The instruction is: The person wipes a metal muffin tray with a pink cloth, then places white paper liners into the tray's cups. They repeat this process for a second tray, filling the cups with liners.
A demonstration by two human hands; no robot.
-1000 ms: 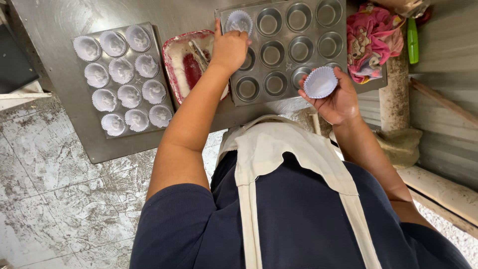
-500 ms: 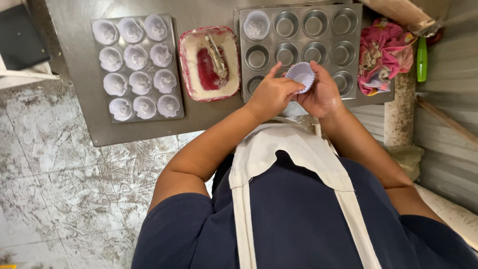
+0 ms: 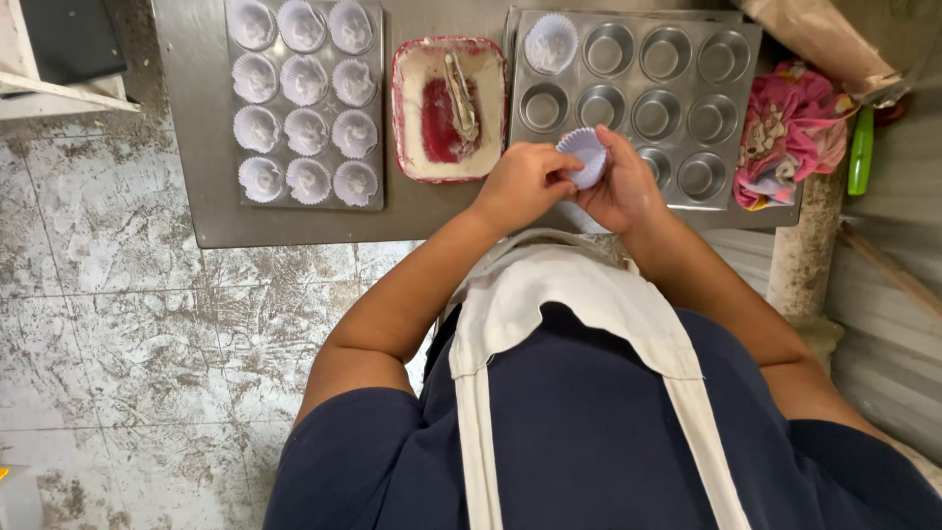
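Above the near desk edge, both hands pinch one white pleated paper baking cup (image 3: 585, 155).

The left hand (image 3: 525, 184) nips its rim with fingertips; the right hand (image 3: 620, 186) cradles it, grip closed around it. At 12 o'clock lies the grey metal muffin tray (image 3: 638, 103), one liner in its corner cup. At 10 o'clock sits the red-smeared rectangular dish (image 3: 448, 106); farther at 10, the fully lined muffin tray (image 3: 304, 103).

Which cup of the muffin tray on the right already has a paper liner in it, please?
Only the far-left corner cup of the right muffin tray holds a white paper liner; the tray's other visible cups are bare metal. Both hands hold another liner above it.
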